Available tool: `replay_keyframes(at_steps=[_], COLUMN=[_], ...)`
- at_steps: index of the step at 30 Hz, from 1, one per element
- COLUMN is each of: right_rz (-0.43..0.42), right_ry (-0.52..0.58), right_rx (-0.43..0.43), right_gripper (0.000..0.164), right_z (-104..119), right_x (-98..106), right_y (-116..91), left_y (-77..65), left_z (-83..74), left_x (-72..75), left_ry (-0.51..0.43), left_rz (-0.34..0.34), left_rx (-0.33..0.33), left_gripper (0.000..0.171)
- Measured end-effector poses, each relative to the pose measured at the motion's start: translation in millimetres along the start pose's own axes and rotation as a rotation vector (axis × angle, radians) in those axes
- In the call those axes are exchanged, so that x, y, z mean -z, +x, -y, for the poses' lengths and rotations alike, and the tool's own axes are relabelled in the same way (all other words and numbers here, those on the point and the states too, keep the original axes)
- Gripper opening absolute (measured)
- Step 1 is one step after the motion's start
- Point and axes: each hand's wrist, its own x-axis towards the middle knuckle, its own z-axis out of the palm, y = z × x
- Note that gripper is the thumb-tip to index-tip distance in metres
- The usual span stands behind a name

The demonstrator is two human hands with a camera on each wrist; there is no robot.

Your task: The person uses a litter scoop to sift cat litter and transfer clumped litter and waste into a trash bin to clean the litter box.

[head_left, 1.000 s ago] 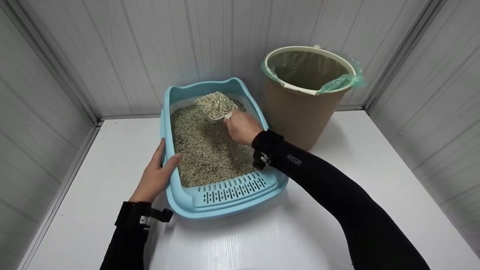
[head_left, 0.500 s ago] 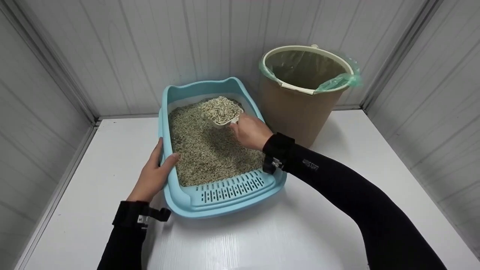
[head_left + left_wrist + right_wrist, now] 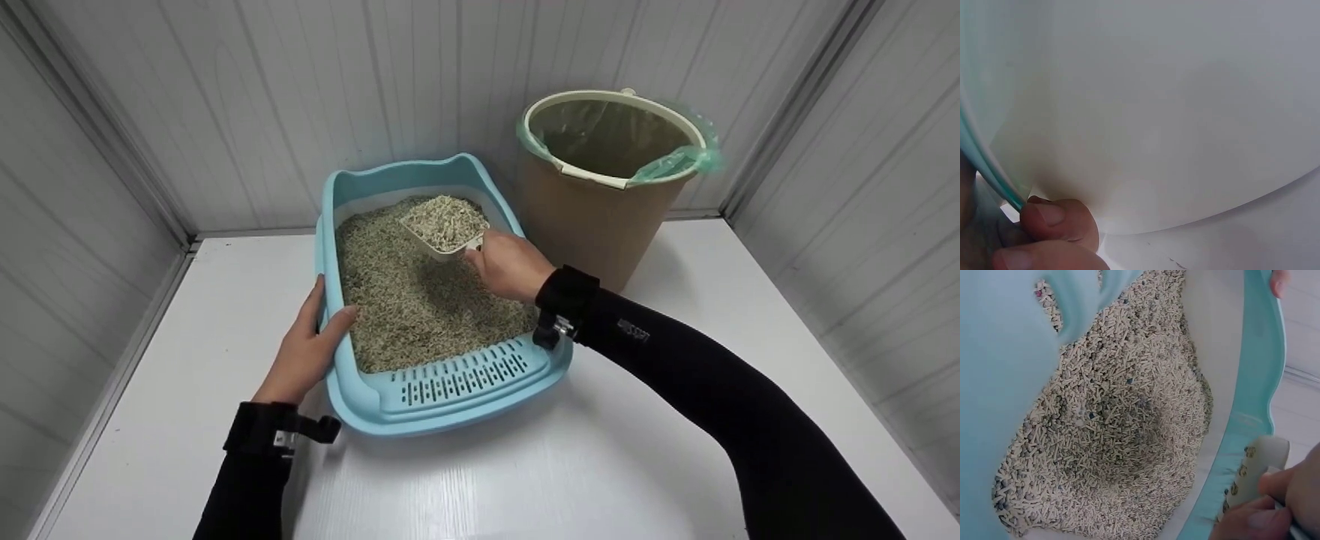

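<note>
A light blue litter box [image 3: 325, 247] holds a bed of pale, grainy pellet litter [image 3: 390, 315]. My left hand [image 3: 304, 352] grips its left wall, the thumb over the rim and the fingers outside; in the left wrist view, curled fingers [image 3: 1061, 225] show below the rim. A white litter scoop [image 3: 435, 253], heaped with litter, hangs over the box, its handle gripped by my right hand [image 3: 514, 266]. Pellets show in slots along the scoop's side [image 3: 1264, 458] in the right wrist view. Beneath it the litter bed has a shaded hollow [image 3: 1117, 433].
Right of the box, close to it, stands a tan bin [image 3: 592, 232] lined with a green bag [image 3: 675, 166]. Slots run across the box's front ledge [image 3: 465, 379]. Both stand on a white table [image 3: 480, 480], with grey panel walls [image 3: 300, 90] at the back and sides.
My right hand and the loaded scoop have shifted right and a little nearer to me, slowing lately. The left hand keeps its grip on the box.
</note>
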Motion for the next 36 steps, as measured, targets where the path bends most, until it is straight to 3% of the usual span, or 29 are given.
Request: replay_keyframes(at_steps=[14,36], right_rz=[-0.030,0.008], right_ry=[-0.026,-0.041], right_rx=[0.012,0.007], right_gripper=[0.035,0.042], right_z=[-3.1,-2.2], right_x=[1.2,2.7], right_y=[0.1,-1.8], left_y=[-0.2,-0.5], left_z=[1.0,0.1], left_x=[-0.8,-1.1], left_ry=[0.012,0.015], left_rz=[-0.010,-0.008], left_rx=[-0.010,-0.014], left_gripper=[0.100,0.099])
